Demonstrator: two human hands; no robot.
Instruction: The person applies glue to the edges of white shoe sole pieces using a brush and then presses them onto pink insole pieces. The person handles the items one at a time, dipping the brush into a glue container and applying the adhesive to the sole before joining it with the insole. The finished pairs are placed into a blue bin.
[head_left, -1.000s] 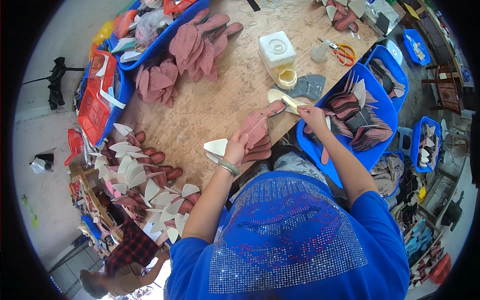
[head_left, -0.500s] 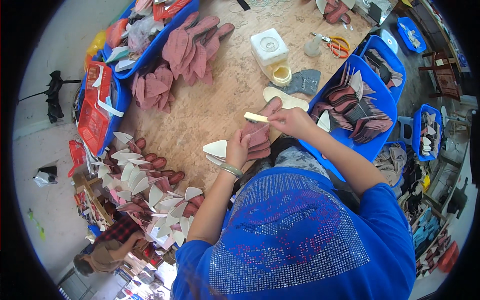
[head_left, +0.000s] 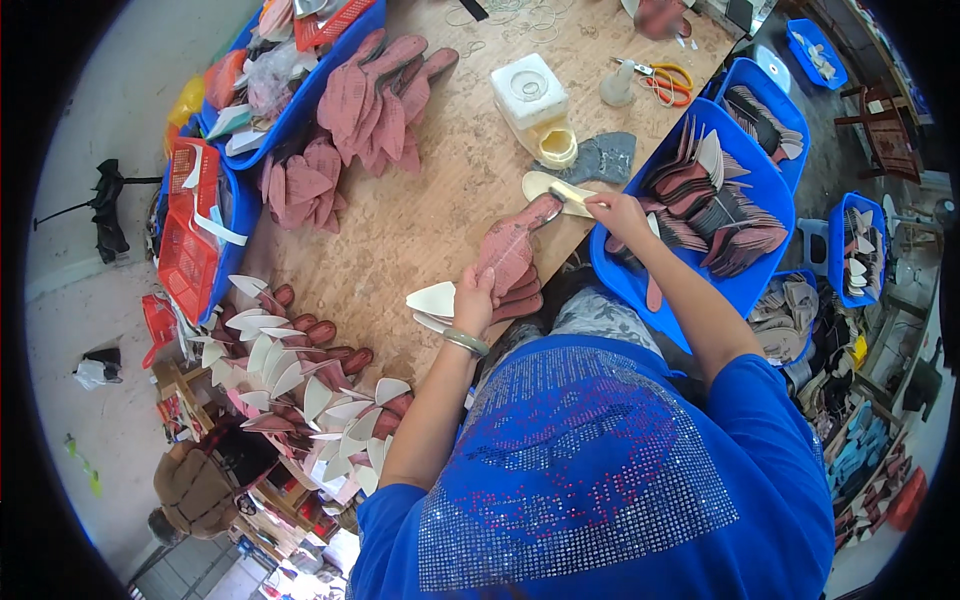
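Observation:
My left hand (head_left: 473, 302) grips a small fanned stack of reddish insoles (head_left: 508, 252) with white tip pieces (head_left: 432, 298), at the near edge of the table. Between the fingers of my right hand (head_left: 622, 218) is a pale-handled brush (head_left: 573, 192). Its dark head is at the narrow heel end of the top insole, which looks darker and wet there. Just beyond lies a cream sole-shaped piece (head_left: 536, 184), partly under the brush. Behind it are a dark grey sole-shaped piece (head_left: 607, 157) and an open cream pot (head_left: 557, 147) against a white foam block (head_left: 530, 90).
Orange-handled scissors (head_left: 668, 85) and a whitish bottle (head_left: 617, 86) lie farther back. A blue bin (head_left: 765, 275) of stacked insoles stands at my right. Reddish insole piles (head_left: 375, 105) and white-tipped ones (head_left: 300, 370) cover the left side. Another person (head_left: 195, 490) is at lower left.
My right hand has moved right and slightly away from me, taking the brush from the middle of the top insole to its heel end. My left hand stays on the stack.

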